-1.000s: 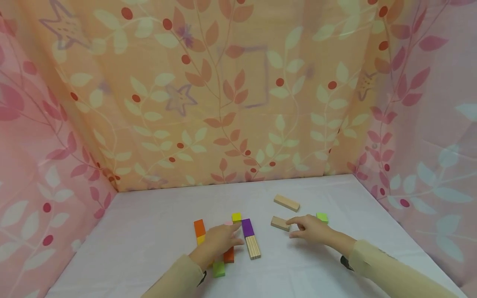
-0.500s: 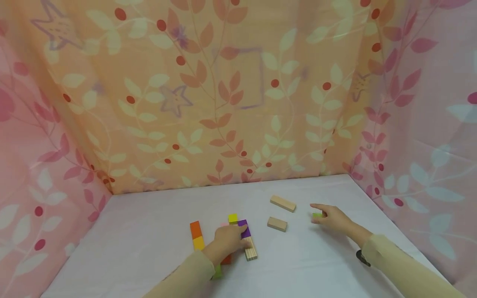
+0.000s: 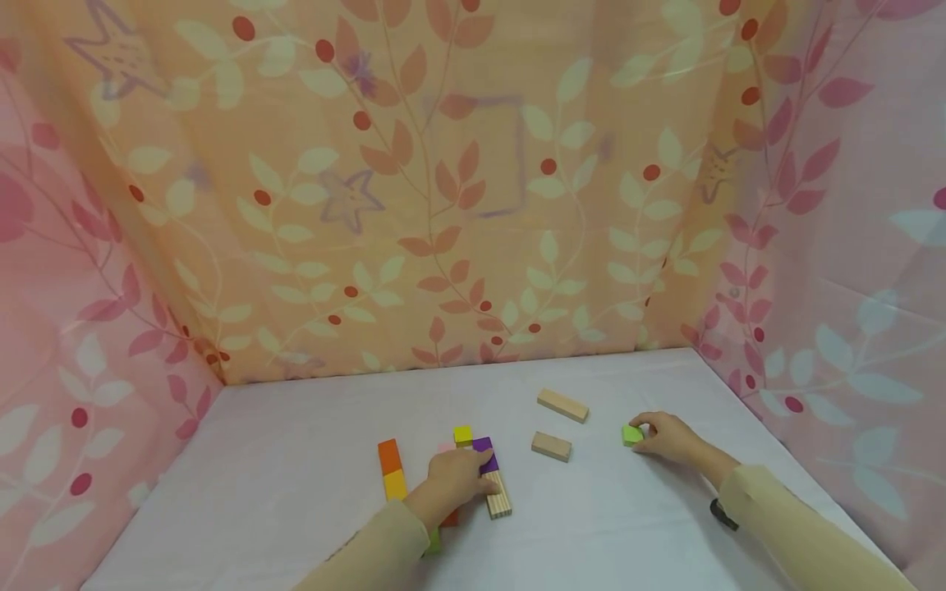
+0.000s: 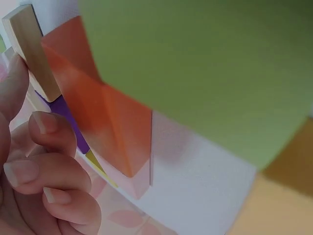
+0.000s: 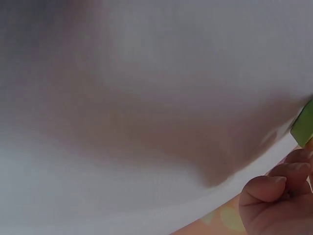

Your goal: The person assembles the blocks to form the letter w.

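My right hand point(image 3: 668, 435) pinches a small light green block point(image 3: 631, 436) between thumb and forefinger; this green block point(image 5: 304, 128) is cut by the edge of the right wrist view. Over a row of toy blocks lies my left hand point(image 3: 454, 484), its forefinger on the purple block point(image 3: 482, 444) and its thumb at the striped wooden block point(image 3: 499, 501) that lies end to end with it. Its other fingers point(image 4: 58, 171) are bent and hold nothing in the left wrist view. Part of the dark orange block point(image 3: 449, 519) is hidden beneath this hand.
Two plain wooden blocks, a longer one point(image 3: 563, 405) and a shorter one point(image 3: 551, 446), lie between the hands. A yellow block point(image 3: 462, 435) adjoins the purple one. Left are an orange block point(image 3: 388, 456) and an amber block point(image 3: 395, 484). Another green block point(image 3: 432, 542) sits near the left sleeve.
My right hand has moved right, from the shorter wooden block to the light green block, and now pinches it. My left hand has shifted right onto the purple and striped blocks.
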Available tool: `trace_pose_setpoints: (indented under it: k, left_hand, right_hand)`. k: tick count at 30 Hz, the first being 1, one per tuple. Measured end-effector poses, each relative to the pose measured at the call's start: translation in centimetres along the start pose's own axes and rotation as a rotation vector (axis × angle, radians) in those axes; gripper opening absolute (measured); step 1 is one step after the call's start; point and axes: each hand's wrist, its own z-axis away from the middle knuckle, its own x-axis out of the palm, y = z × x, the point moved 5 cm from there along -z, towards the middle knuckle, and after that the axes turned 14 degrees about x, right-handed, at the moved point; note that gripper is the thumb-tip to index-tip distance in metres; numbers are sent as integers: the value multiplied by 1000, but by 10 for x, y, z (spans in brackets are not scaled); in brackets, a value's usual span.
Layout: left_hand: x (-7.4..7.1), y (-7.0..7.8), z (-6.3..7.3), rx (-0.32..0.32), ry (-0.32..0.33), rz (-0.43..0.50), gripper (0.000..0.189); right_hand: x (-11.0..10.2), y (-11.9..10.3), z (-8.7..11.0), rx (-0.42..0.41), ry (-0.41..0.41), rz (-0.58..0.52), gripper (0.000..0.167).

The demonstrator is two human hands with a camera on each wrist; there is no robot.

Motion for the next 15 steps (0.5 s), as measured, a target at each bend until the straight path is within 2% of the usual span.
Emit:
trace_pose_setpoints:
  k: [6,15]
  left_hand:
    - [1,0,-1,0,-4,-18,62]
    - [1,0,-3,2,5,-7,62]
  right_hand:
    - [8,-6,8,-20,8,-50,35]
    - [19,-31,30,-16,6,-126,35]
